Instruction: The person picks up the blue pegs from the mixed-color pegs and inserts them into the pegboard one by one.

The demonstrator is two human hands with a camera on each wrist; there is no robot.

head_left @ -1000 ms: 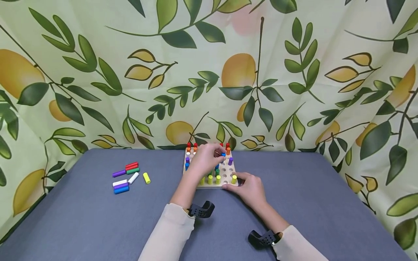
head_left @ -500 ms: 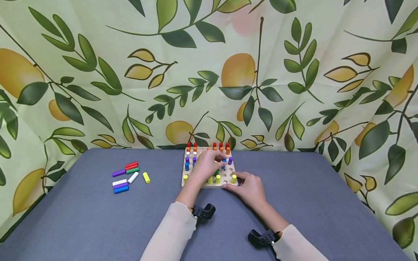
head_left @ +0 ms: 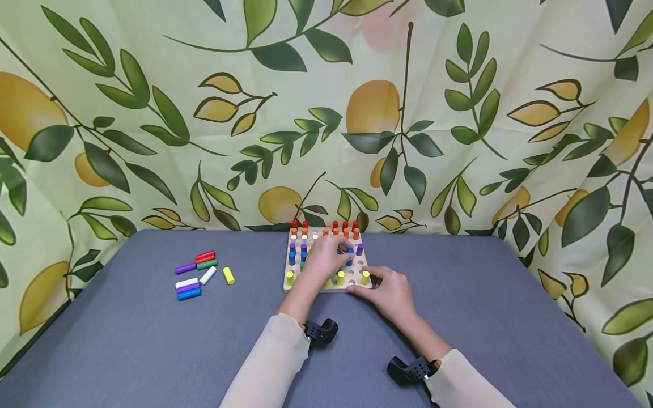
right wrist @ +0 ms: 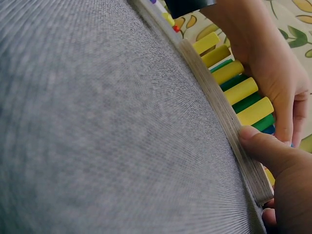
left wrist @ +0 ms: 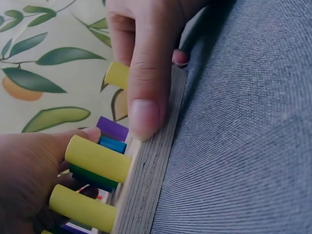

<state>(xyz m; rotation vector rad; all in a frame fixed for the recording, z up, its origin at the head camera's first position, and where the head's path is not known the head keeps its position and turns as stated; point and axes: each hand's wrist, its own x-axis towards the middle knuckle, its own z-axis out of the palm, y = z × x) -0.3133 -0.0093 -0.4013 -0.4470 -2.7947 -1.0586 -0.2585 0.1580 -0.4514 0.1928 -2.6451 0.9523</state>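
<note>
A pale wooden pegboard (head_left: pixel 331 290) lies at the far middle of the table, with rows of red, orange, white, purple, blue, green and yellow pegs standing in it. Between thumb and fingertips, my left hand (head_left: pixel 325 258) pinches an upright blue peg (head_left: pixel 350 259) at a hole in the blue row, near a purple peg (head_left: pixel 360 249). My right hand (head_left: pixel 391 292) grips the board's near right corner beside a yellow peg (head_left: pixel 365 277); its thumb (left wrist: pixel 146 117) presses the layered edge. The left hand and forearm hide part of the board's middle.
Loose pegs lie on the grey tabletop to the left: red (head_left: pixel 206 256), green (head_left: pixel 207 264), purple (head_left: pixel 185 268), white (head_left: pixel 208 276), blue (head_left: pixel 189 294) and a yellow one (head_left: pixel 228 276) apart. A leaf-and-fruit patterned cloth (head_left: pixel 326 141) hangs behind the table.
My left hand has brought the blue peg down and slightly nearer, from above the board to a hole in the blue row. The right hand has stayed at the corner.
</note>
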